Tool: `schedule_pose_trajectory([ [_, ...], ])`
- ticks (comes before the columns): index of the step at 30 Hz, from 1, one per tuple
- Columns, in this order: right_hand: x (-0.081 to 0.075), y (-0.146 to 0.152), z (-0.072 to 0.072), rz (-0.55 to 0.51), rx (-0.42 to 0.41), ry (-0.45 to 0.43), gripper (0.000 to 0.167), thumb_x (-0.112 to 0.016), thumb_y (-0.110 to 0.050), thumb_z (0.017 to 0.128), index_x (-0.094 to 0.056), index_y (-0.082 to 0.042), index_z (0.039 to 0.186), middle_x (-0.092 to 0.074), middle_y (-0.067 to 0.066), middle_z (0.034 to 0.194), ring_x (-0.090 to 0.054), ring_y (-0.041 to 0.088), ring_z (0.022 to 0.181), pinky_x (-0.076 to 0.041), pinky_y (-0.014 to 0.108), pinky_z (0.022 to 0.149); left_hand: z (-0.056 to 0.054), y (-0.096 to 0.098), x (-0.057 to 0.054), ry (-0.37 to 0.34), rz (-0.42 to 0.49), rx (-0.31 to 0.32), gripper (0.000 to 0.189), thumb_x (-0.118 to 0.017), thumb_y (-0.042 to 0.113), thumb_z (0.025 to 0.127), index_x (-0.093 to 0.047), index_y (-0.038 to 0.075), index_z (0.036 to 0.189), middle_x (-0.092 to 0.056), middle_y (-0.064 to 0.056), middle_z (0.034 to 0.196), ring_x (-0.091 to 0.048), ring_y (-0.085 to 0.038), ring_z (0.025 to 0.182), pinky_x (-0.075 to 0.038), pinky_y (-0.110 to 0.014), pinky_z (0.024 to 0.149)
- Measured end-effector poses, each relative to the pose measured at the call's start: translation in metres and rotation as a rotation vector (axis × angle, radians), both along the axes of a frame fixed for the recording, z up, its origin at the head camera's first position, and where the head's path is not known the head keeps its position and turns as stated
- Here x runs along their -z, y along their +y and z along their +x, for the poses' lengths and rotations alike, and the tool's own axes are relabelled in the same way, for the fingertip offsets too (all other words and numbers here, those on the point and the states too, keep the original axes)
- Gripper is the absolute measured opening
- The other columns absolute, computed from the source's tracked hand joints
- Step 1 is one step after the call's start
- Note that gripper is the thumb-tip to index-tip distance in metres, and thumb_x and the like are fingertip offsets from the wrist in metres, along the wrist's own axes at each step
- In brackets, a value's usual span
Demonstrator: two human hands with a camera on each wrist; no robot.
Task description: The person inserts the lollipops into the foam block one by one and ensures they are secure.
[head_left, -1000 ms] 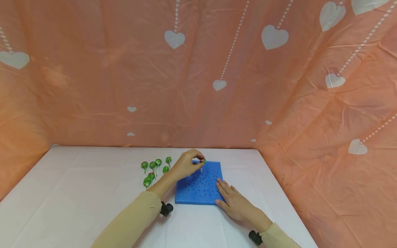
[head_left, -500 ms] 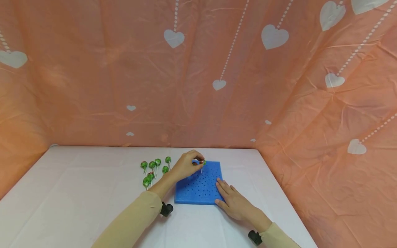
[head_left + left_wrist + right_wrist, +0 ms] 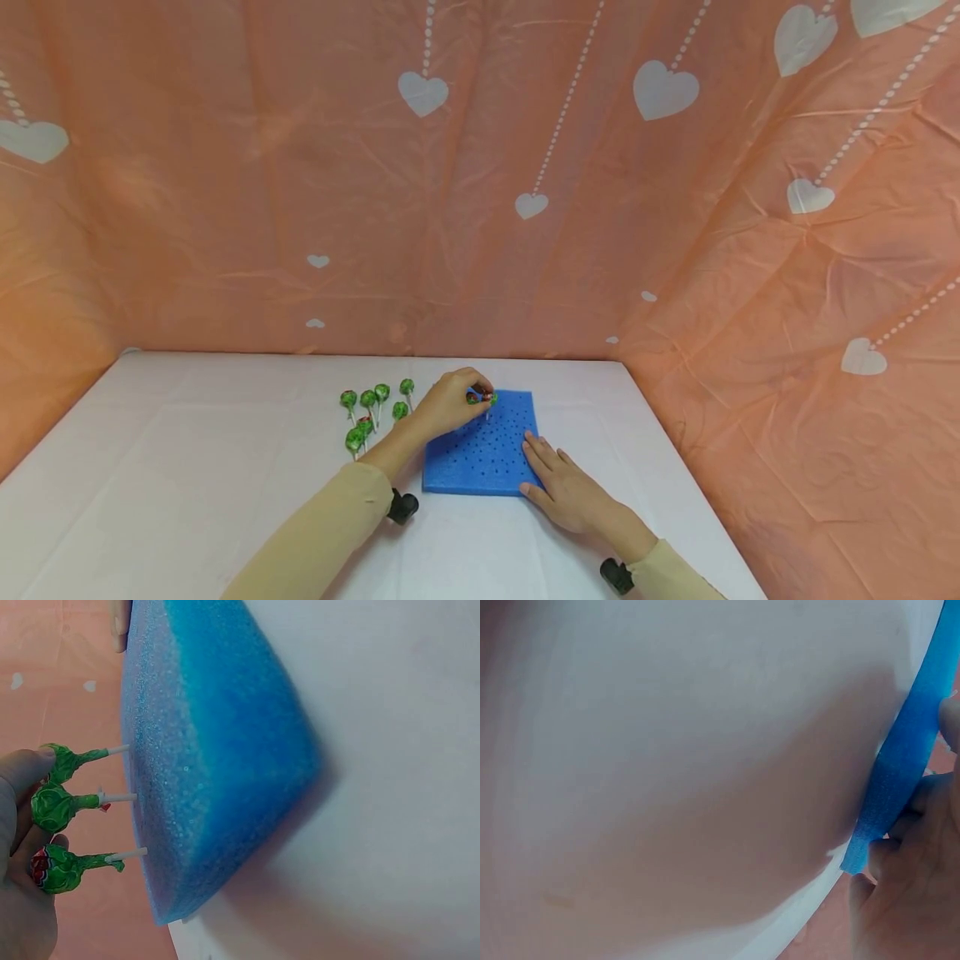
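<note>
My left hand (image 3: 450,404) pinches a green-wrapped lollipop (image 3: 66,763) between thumb and finger over the far part of a blue foam board (image 3: 480,462) dotted with small holes. The left wrist view shows its white stick meeting the board's top face. Two more lollipops stand in the board beside it, a middle one (image 3: 56,808) and one with red on its wrapper (image 3: 60,868); the left fingers are close behind them. With fingers extended, my right hand (image 3: 570,493) rests on the board's right edge. How deep the sticks go is hard to tell.
Several green lollipops (image 3: 365,427) lie on the white-covered table (image 3: 225,467), left of the board. An orange curtain (image 3: 360,200) with pale hearts hangs behind and along the sides. Each wrist carries a black camera (image 3: 402,506).
The left hand has come down slightly toward the board with the lollipop, so less stick shows beneath its head. My right hand stays in place on the board's edge.
</note>
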State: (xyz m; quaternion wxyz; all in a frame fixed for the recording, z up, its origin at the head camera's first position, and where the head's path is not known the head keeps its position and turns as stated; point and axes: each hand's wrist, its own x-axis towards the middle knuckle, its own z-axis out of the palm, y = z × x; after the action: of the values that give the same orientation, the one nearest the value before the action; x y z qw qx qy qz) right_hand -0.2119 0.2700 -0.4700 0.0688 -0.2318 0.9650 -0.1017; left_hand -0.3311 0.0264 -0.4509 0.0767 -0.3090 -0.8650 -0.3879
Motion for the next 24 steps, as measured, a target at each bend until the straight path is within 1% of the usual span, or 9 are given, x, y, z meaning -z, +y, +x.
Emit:
schedule_pose_trajectory([
  [4,-0.0003,0.0001,0.0008,-0.003,-0.006,0.000,0.071,-0.043,-0.046,0.111,-0.028,0.001,0.162,-0.017,0.015,0.172,-0.020,0.035,0.157,-0.024,0.058,0.125,0.0003,0.0007,-0.0002,-0.023,-0.018,-0.014,0.019,-0.080,0.015,0.094,-0.075,0.010,0.111,-0.070,-0.002,0.108,-0.070,-0.018,0.101,-0.060,-0.034,0.088],
  [10,-0.0012,-0.0005,0.0016,-0.003,-0.007,0.005,0.071,-0.044,-0.046,0.111,-0.029,0.002,0.161,-0.018,0.016,0.172,-0.022,0.036,0.157,-0.024,0.058,0.124,0.0006,0.0015,-0.0006,-0.010,-0.024,-0.014,0.017,-0.080,0.014,0.093,-0.075,0.010,0.109,-0.071,-0.002,0.106,-0.070,-0.018,0.098,-0.060,-0.033,0.085],
  [14,-0.0019,-0.0013,0.0019,-0.002,-0.001,0.004,0.071,-0.044,-0.045,0.111,-0.028,0.002,0.161,-0.018,0.015,0.172,-0.021,0.036,0.157,-0.024,0.058,0.124,0.0019,0.0016,-0.0013,-0.022,-0.024,-0.018,0.017,-0.080,0.014,0.093,-0.076,0.011,0.109,-0.071,-0.002,0.107,-0.070,-0.017,0.097,-0.060,-0.032,0.084],
  [24,0.0004,0.0000,0.0008,0.009,0.004,-0.002,0.071,-0.044,-0.045,0.111,-0.026,0.000,0.162,-0.016,0.013,0.173,-0.019,0.034,0.158,-0.023,0.056,0.125,0.0040,0.0012,-0.0006,-0.049,-0.034,-0.012,0.018,-0.077,0.015,0.096,-0.074,0.011,0.113,-0.070,-0.002,0.113,-0.070,-0.018,0.102,-0.060,-0.031,0.088],
])
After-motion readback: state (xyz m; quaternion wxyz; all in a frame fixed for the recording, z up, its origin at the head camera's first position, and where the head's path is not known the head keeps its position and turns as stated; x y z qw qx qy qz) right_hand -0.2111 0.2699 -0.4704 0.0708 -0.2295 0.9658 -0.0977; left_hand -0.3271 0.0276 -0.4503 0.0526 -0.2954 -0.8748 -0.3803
